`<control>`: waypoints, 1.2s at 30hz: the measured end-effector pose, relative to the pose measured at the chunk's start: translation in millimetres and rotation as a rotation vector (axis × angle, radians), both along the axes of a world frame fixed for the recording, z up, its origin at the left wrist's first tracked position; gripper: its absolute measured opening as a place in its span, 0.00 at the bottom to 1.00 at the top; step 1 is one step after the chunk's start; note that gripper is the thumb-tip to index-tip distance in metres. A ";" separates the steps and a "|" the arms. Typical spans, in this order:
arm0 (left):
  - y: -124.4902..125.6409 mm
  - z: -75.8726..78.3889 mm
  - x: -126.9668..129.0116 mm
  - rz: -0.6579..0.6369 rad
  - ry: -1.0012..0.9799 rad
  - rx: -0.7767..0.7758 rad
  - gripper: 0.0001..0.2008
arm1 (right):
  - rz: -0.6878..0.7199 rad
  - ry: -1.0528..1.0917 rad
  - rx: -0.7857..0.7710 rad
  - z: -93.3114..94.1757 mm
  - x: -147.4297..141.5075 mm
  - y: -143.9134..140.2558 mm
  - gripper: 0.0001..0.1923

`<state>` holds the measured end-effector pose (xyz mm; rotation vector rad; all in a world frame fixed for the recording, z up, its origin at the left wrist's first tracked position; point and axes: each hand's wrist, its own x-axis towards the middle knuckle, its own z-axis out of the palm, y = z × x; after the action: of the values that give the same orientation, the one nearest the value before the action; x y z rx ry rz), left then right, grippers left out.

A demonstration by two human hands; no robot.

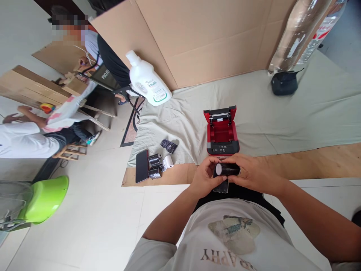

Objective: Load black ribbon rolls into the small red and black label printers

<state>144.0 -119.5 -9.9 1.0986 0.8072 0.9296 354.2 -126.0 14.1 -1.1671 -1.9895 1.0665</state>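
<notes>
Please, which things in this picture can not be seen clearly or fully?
- Black-wrapped roll, head view: the left hand and right hand cover its ends and underside.
- Red printer, head view: its front buttons are too small to read.
- White bottle, head view: label text too small.
- Clear wrapped bottle, head view: cut off by the top edge.

Black-wrapped roll (227, 169) between both hands (229, 176)
</notes>
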 end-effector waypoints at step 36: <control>121.6 1.1 4.7 0.090 0.863 0.416 0.12 | -0.175 -0.243 0.215 -26.8 4.3 131.0 0.12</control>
<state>148.7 2.1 -8.8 1.8911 1.4042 0.6918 358.4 5.1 -12.6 -1.3745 -2.0773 0.6313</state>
